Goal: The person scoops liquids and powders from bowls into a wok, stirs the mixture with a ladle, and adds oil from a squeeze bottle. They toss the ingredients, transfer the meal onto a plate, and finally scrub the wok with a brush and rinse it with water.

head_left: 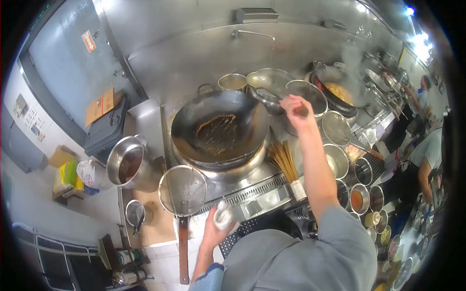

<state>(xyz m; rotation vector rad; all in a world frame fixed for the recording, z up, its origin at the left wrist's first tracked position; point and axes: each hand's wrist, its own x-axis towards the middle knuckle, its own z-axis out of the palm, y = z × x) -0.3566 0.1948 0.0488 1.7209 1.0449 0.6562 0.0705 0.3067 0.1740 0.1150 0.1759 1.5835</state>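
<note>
My right hand [297, 110] reaches forward over the back of the stove, its fingers closed round the end of what looks like a ladle [272, 95]. The ladle's far end lies over a metal pot [274, 107] behind the wok, and its bowl is hard to make out. Low in front of my body, my left hand [217, 232] grips a bunched white cloth [224, 216]. Between the two hands, a large black wok [189, 123] sits on the burner with a little brown liquid or residue in its bottom. A wire strainer [183, 191] with a wooden handle lies left of the cloth.
A bamboo brush [284, 157] stands right of the wok. At left is a steel pot [116, 160] of dark liquid. Another wok [357, 109] steams at the right, near a second strainer [336, 127] and several seasoning containers [360, 194]. A tap [255, 34] juts from the back wall. Co-workers [429, 157] stand far right.
</note>
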